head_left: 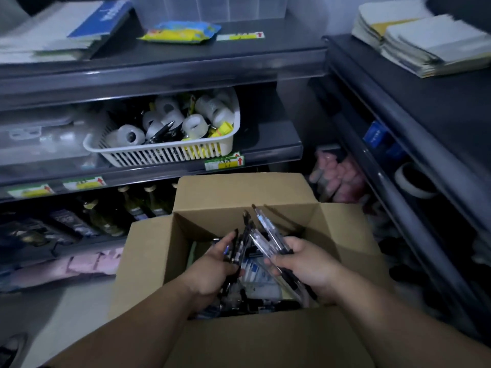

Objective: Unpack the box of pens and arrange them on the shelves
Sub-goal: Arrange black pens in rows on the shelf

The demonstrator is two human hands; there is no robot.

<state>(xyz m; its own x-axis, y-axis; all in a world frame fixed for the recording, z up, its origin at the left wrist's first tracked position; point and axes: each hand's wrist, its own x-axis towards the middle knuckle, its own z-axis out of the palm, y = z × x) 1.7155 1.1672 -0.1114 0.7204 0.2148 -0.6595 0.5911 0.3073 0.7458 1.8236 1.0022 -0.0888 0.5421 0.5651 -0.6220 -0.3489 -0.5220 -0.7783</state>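
I stood over an open cardboard box (212,197) set before dark shelves (159,66). My left hand (212,273) was curled round a bunch of dark pens (241,245). My right hand (305,264) was clasped round a bunch of clear-barrelled pens (263,227). Both bunches were held just above the inside of the box. More loose pens (233,301) lay at the bottom of the box. A white basket (164,154) of tape rolls sat on the middle shelf (273,144), holding what looked like a few pens. I judged the job partly done: two handfuls were lifted but not yet shelved, and plenty were left inside.
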